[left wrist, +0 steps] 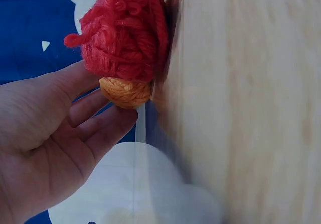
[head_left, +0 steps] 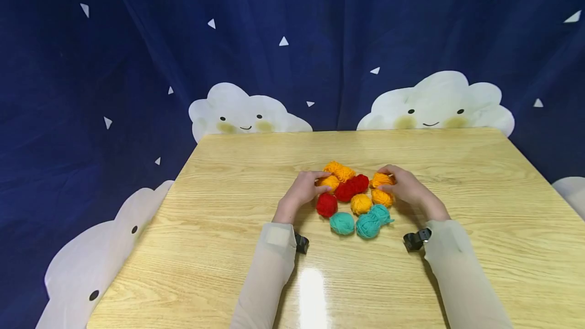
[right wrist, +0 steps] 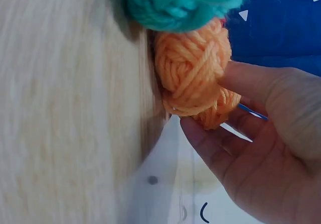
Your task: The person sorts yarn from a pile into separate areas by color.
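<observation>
Small balls of yarn lie bunched together on the wooden table. My left hand [head_left: 302, 188] curls its fingers and thumb around an orange yarn ball [head_left: 328, 183] at the left of the bunch. In the left wrist view a red yarn ball [left wrist: 125, 33] hides much of that orange ball [left wrist: 125, 92]. On the right side my right hand [head_left: 408, 187] grips the farther of two orange yarn balls [head_left: 381, 180], thumb in front and fingers behind. The nearer orange ball [right wrist: 185, 68] sits right by the thumb in the right wrist view, with a teal ball [right wrist: 185, 3] before it.
Between the hands lie red yarn balls [head_left: 352, 188] and a yellow-orange one [head_left: 361, 203]. Teal balls [head_left: 342, 223] are at the near side, more orange yarn [head_left: 339, 170] at the far side. A dark blue curtain [head_left: 292, 65] with clouds hangs behind the table [head_left: 192, 248].
</observation>
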`<state>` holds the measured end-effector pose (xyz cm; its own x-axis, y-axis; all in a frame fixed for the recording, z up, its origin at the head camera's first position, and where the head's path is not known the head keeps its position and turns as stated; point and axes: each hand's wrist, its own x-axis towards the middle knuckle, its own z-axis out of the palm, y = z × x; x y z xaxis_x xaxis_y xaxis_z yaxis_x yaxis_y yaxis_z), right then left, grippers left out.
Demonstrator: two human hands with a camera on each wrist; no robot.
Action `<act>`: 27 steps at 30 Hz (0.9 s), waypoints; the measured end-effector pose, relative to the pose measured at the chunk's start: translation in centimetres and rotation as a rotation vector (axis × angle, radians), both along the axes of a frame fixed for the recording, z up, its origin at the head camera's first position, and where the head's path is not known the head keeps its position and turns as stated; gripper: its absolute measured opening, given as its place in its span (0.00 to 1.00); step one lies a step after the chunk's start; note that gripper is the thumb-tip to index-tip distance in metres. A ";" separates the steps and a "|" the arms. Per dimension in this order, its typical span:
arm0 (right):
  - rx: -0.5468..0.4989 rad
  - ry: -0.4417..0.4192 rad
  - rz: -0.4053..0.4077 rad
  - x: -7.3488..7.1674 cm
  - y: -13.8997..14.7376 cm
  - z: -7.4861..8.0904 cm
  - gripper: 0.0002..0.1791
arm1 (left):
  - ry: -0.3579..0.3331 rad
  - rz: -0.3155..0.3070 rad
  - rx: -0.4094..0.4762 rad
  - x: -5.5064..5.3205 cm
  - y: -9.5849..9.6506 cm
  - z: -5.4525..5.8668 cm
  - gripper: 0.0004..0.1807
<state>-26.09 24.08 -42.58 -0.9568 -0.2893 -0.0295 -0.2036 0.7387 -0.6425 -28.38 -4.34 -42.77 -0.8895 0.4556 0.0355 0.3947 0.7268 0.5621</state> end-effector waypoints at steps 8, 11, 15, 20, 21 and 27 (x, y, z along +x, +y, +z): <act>-0.024 0.015 -0.040 0.0 0.1 0.0 0.17 | 0.002 0.003 -0.002 -0.1 0.1 0.0 0.25; -0.038 0.016 -0.045 -0.1 0.2 -0.1 0.15 | -0.011 0.006 0.008 0.0 0.0 -0.1 0.25; -0.078 0.003 -0.055 -0.3 0.8 -0.6 0.14 | -0.018 0.005 0.014 0.1 0.0 -0.2 0.25; -0.156 -0.023 -0.076 -0.3 1.9 -1.2 0.16 | -0.024 0.005 0.019 0.2 -0.1 -0.3 0.25; -0.168 -0.025 -0.080 -0.3 2.1 -1.3 0.17 | -0.026 0.006 0.018 0.2 -0.1 -0.3 0.25; -0.201 -0.026 -0.112 -0.3 2.6 -1.2 0.19 | -0.020 0.007 0.010 0.1 -0.2 -0.2 0.25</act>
